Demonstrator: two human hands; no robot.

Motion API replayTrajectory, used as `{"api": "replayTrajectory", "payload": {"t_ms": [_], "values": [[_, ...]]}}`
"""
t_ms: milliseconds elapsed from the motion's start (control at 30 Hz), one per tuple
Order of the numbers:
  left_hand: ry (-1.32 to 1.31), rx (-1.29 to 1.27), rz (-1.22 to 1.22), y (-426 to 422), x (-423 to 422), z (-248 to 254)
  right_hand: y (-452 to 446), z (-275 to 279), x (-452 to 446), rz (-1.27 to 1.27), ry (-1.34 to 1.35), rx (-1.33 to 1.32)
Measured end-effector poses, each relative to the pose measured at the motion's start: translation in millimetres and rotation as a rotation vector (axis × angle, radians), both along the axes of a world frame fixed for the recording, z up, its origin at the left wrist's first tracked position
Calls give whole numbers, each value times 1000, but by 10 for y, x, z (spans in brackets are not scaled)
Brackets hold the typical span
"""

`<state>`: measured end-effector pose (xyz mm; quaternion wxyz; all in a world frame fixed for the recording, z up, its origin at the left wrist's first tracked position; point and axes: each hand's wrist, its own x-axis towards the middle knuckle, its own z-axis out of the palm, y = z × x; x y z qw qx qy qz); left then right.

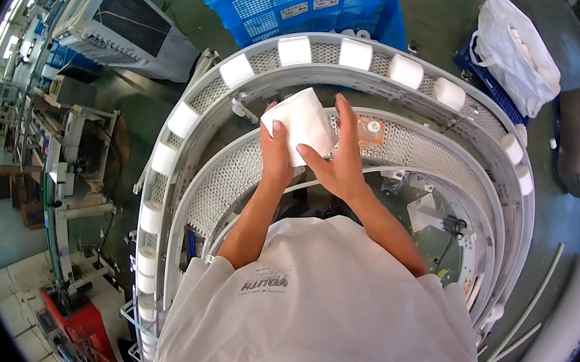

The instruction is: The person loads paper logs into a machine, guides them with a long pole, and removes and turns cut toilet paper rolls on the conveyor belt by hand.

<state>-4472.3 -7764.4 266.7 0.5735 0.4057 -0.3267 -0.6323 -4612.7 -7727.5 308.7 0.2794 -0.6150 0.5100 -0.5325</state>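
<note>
White paper roll (301,126) held up in the left hand (276,152), above a curved inner conveyor (422,147).
The left hand is closed around the roll's left side, thumb across its face; the right hand (343,164) is spread wide just beside it, thumb at its lower right edge. Farther out, a bottle (369,130) lies on the inner conveyor, more rolls (295,51) line the outer conveyor (266,60), and a blue crate (252,11) stands beyond.
</note>
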Motion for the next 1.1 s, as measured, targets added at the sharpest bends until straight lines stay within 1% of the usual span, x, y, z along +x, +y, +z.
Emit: {"api": "replayTrajectory", "payload": {"t_ms": [100,200,267,333,400,433,533,567,633,700,733,800,867,933,967,1067,1100], "values": [[-9,-75,-28,57,-19,-4,-56,-156,-9,31,-107,61],[-90,-70,-35,22,82,-39,-78,-146,110,41,-119,129],[27,-10,-143,-8,109,-99,-92,-227,91,39,-104,147],[120,52,-143,29,16,3,-69,-160,-19,92,-159,169],[175,33,-202,30,-6,-69,-45,-195,-96,124,-173,161],[172,82,-195,42,-3,-64,-18,-128,-104,127,-180,202],[127,114,-288,64,-74,-59,86,36,-226,90,-237,290],[74,82,-300,57,-112,-100,99,54,-257,77,-220,270],[79,62,-352,55,-159,-108,123,57,-341,48,-179,233],[111,0,-447,106,-318,-41,158,23,-505,108,-288,295],[116,18,-438,120,-396,-51,152,-5,-597,138,-346,318],[88,32,-391,125,-559,-81,183,-64,-759,129,-337,264],[74,24,-419,128,-765,-129,167,-224,-906,23,-257,208],[76,147,-368,173,-1075,-25,182,-316,-1103,-34,-201,196],[80,197,-357,179,-1224,-5,194,-298,-1242,-10,-248,191],[0,93,-448,153,-1602,-47,374,-257,-1752,75,-533,233],[25,128,-462,123,-1757,-32,501,-229,-1913,-20,-555,306]]}}
